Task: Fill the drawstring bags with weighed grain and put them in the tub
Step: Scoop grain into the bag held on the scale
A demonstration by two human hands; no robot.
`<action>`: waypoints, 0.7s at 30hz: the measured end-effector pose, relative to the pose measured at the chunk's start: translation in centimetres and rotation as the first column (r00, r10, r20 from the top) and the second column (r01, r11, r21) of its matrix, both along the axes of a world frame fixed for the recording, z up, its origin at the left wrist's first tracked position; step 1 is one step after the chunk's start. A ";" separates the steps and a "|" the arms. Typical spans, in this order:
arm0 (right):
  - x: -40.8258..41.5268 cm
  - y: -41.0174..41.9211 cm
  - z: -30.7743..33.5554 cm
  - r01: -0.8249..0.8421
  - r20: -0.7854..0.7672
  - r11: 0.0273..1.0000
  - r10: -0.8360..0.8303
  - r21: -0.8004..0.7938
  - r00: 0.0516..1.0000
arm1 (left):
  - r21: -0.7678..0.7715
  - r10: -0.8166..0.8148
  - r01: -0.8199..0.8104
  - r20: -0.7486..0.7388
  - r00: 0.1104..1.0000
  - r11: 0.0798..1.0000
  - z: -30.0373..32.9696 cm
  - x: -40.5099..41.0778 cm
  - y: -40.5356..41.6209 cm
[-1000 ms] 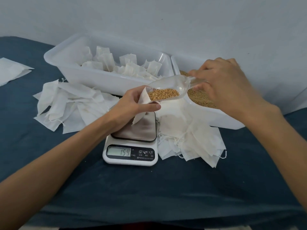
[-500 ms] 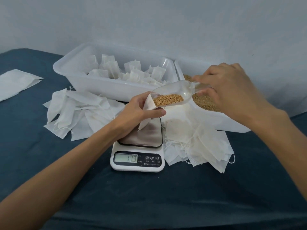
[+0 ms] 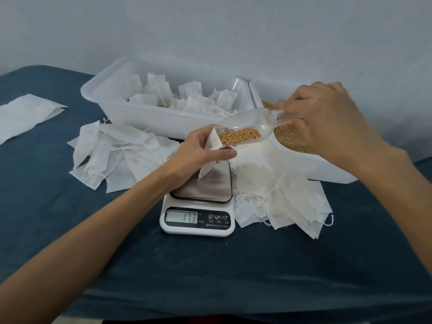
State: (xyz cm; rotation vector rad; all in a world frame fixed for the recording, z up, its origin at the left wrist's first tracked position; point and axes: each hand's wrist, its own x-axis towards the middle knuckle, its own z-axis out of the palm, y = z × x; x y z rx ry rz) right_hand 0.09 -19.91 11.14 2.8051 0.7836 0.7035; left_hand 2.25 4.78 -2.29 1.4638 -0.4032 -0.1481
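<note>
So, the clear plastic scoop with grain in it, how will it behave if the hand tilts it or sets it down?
The scoop looks rigid and probably light, being thin clear plastic. Its grain lies loose at the open front, so a slight further tilt toward the bag would likely spill it. Set down, its rounded body may rock or roll.

The left hand (image 3: 205, 149) pinches a white bag (image 3: 211, 146) between thumb and fingers (image 3: 228, 152), its lower end hanging over the scale (image 3: 198, 206), which reads 17.3. The right hand (image 3: 327, 122) grips the handle of a clear scoop (image 3: 247, 127); the grain (image 3: 239, 134) lies at its mouth, just beside the left fingers. Beyond them stands a tub (image 3: 145, 115) of filled bags.
</note>
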 end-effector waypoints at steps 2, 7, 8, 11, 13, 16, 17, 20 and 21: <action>0.1 0.0 0.0 -0.006 0.006 1.000 0.006 -0.004 1.000 | 0.001 0.002 -0.002 0.001 1.000 1.000 0.0 0.0 0.0; 0.0 -0.1 0.0 -0.007 0.002 1.000 0.007 -0.003 1.000 | -0.006 0.015 -0.015 -0.012 1.000 1.000 0.0 0.0 -0.1; 0.0 -0.1 0.0 -0.004 0.000 1.000 0.004 0.001 1.000 | -0.005 0.013 -0.013 -0.014 1.000 1.000 -0.1 0.0 0.0; -0.1 -0.1 -0.1 -0.002 -0.001 1.000 0.002 0.012 1.000 | -0.003 0.010 -0.010 -0.014 1.000 1.000 -0.2 0.1 -0.1; -0.2 -0.2 -0.2 -0.007 0.003 1.000 0.007 0.013 1.000 | -0.004 0.003 -0.003 -0.010 1.000 1.000 -0.2 0.1 0.0; -0.2 -0.2 -0.3 -0.017 0.017 1.000 0.016 0.013 1.000 | -0.006 -0.005 0.005 -0.006 1.000 1.000 -0.2 0.1 0.0; -0.1 -0.2 -0.3 -0.020 0.022 1.000 0.020 0.013 1.000 | -0.009 -0.005 0.005 -0.008 1.000 1.000 -0.2 0.1 0.0; 0.0 -0.2 -0.3 -0.034 0.048 0.999 0.033 0.005 0.998 | -0.010 -0.006 0.006 -0.006 1.000 1.000 -0.1 0.1 0.0; 0.0 -0.3 -0.3 -0.038 0.060 0.999 0.038 -0.001 0.997 | -0.011 -0.004 0.004 -0.005 1.000 1.000 -0.1 0.0 0.0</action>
